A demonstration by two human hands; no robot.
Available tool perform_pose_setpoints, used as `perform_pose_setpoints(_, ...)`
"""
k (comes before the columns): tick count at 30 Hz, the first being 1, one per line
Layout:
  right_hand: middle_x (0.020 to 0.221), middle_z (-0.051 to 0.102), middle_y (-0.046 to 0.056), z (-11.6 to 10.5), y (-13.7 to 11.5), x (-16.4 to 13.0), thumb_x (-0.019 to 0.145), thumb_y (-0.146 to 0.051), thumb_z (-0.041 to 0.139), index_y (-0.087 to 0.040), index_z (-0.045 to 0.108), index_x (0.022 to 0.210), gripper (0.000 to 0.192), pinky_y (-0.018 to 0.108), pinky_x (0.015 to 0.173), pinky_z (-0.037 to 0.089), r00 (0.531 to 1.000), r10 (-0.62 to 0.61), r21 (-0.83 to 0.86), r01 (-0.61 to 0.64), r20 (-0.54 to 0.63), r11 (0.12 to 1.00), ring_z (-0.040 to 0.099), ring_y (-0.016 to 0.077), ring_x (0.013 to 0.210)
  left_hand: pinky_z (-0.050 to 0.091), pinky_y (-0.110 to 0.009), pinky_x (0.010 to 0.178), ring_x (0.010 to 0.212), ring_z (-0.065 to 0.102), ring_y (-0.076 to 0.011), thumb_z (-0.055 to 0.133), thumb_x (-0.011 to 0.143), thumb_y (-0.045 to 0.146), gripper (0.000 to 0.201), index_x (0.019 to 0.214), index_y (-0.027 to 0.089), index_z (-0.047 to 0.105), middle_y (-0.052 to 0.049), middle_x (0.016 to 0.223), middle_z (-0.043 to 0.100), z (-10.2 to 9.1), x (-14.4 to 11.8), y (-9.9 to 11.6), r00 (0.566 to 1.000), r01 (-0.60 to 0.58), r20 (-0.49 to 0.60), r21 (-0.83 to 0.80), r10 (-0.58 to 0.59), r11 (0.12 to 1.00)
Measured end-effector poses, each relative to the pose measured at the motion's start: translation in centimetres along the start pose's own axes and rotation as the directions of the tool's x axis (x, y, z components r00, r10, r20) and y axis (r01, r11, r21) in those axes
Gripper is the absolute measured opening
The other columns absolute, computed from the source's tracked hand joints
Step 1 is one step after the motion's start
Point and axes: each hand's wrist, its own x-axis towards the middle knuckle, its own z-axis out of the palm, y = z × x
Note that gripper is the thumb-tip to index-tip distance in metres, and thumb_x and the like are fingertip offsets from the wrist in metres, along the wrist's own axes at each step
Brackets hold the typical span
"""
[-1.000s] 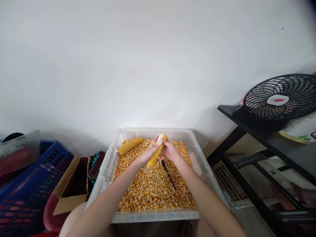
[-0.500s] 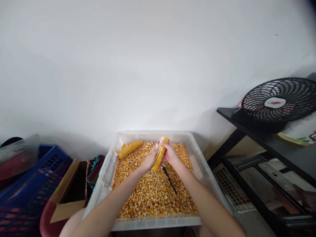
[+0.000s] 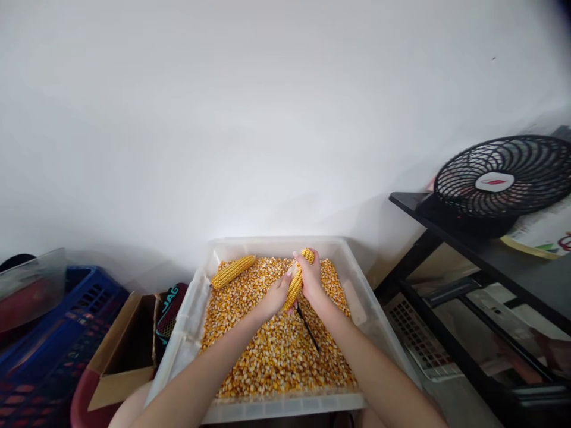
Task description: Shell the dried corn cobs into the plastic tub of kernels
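A yellow corn cob point(image 3: 294, 288) is held tilted above the kernels, its top leaning right. My left hand point(image 3: 279, 292) grips it from the left, fingers partly hidden behind it. Around its upper part, my right hand point(image 3: 311, 274) is closed from the right, the thumb lying across the cob. Loose corn kernels point(image 3: 276, 362) fill the translucent plastic bin point(image 3: 285, 406) below. A thin black tool point(image 3: 308, 329) rests on the kernels just under the hands; its far end is hidden. A second corn cob point(image 3: 232, 271) lies at the bin's back left.
To the left stand a blue crate point(image 3: 96, 291), an open cardboard box point(image 3: 120, 380) in a red tub point(image 3: 82, 392), and a dark mesh item with lettering point(image 3: 169, 309). On the right, a black fan point(image 3: 495, 181) sits on a black shelf point(image 3: 450, 235). A white wall point(image 3: 285, 119) rises behind.
Both hands and the held cob have shifted slightly to the right. My right hand now wraps higher around the cob's upper end. The second cob stays in place in the bin.
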Motion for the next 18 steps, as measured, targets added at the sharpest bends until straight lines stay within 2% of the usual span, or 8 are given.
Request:
perform_pose_setpoints(6, 0.073, 0.047, -0.006, -0.2, -0.2, 0.3, 0.059, -0.031, 0.067, -0.026, 0.043, 0.094, 0.043, 0.023, 0.054, 0.043, 0.999, 0.016, 0.066, -0.020, 0.052, 0.998, 0.049, 0.0108, 0.058, 0.034, -0.028, 0.032, 0.029, 0.043, -0.0153, 0.035, 0.076, 0.071, 0.059, 0.065, 0.018, 0.059, -0.005, 0.042, 0.052, 0.2, -0.2, 0.6, 0.992, 0.116, 0.045, 0.016, -0.116, 0.993)
perform_pose_setpoints(9, 0.074, 0.048, -0.006, -0.1, -0.6, 0.2, 0.059, -0.031, 0.067, -0.027, 0.042, 0.098, 0.046, 0.023, 0.054, 0.043, 0.997, 0.013, 0.072, -0.018, 0.070, 0.997, 0.049, 0.0113, 0.059, 0.034, -0.028, 0.032, 0.029, 0.043, -0.0157, 0.030, 0.075, 0.074, 0.064, 0.059, 0.018, 0.057, -0.006, 0.040, 0.052, 0.2, -0.1, 0.4, 0.986, 0.166, 0.029, 0.004, -0.166, 0.986)
perform_pose_setpoints(11, 0.074, 0.048, -0.006, -0.1, -0.7, 0.1, 0.060, -0.032, 0.066, -0.028, 0.041, 0.101, 0.048, 0.023, 0.054, 0.043, 0.996, 0.007, 0.061, -0.012, 0.086, 0.998, 0.049, 0.0117, 0.059, 0.033, -0.028, 0.031, 0.028, 0.043, -0.0160, 0.026, 0.075, 0.075, 0.068, 0.055, 0.018, 0.057, -0.007, 0.038, 0.051, 0.1, 0.1, 0.3, 0.971, 0.236, 0.025, -0.019, -0.236, 0.972)
perform_pose_setpoints(14, 0.073, 0.047, -0.005, 0.0, -0.7, -0.1, 0.062, -0.035, 0.065, -0.028, 0.040, 0.103, 0.048, 0.023, 0.052, 0.042, 0.995, 0.000, 0.033, -0.004, 0.103, 0.999, 0.048, 0.0121, 0.058, 0.037, -0.028, 0.033, 0.032, 0.048, -0.0176, 0.020, 0.078, 0.071, 0.071, 0.056, 0.016, 0.058, -0.009, 0.041, 0.054, -0.1, 0.5, 0.4, 0.945, 0.322, 0.080, -0.085, -0.316, 0.943)
perform_pose_setpoints(16, 0.074, 0.048, -0.005, 0.2, -0.6, -0.4, 0.063, -0.037, 0.066, -0.027, 0.041, 0.101, 0.046, 0.023, 0.055, 0.043, 0.997, -0.037, -0.024, 0.039, 0.072, 0.999, 0.048, 0.0123, 0.060, 0.042, -0.028, 0.039, 0.038, 0.053, -0.0184, 0.025, 0.081, 0.065, 0.065, 0.062, 0.014, 0.060, -0.009, 0.046, 0.058, -0.2, 0.6, 0.5, 0.960, 0.277, 0.090, -0.143, -0.266, 0.950)
perform_pose_setpoints(18, 0.077, 0.049, -0.004, 0.5, -0.5, -0.9, 0.063, -0.038, 0.067, -0.026, 0.043, 0.098, 0.044, 0.023, 0.060, 0.044, 0.996, -0.090, -0.093, 0.091, 0.019, 0.992, 0.049, 0.0127, 0.064, 0.044, -0.028, 0.042, 0.040, 0.054, -0.0179, 0.036, 0.081, 0.059, 0.053, 0.069, 0.014, 0.061, -0.007, 0.049, 0.059, 0.0, 0.7, 0.6, 0.986, 0.166, 0.020, -0.185, -0.165, 0.969)
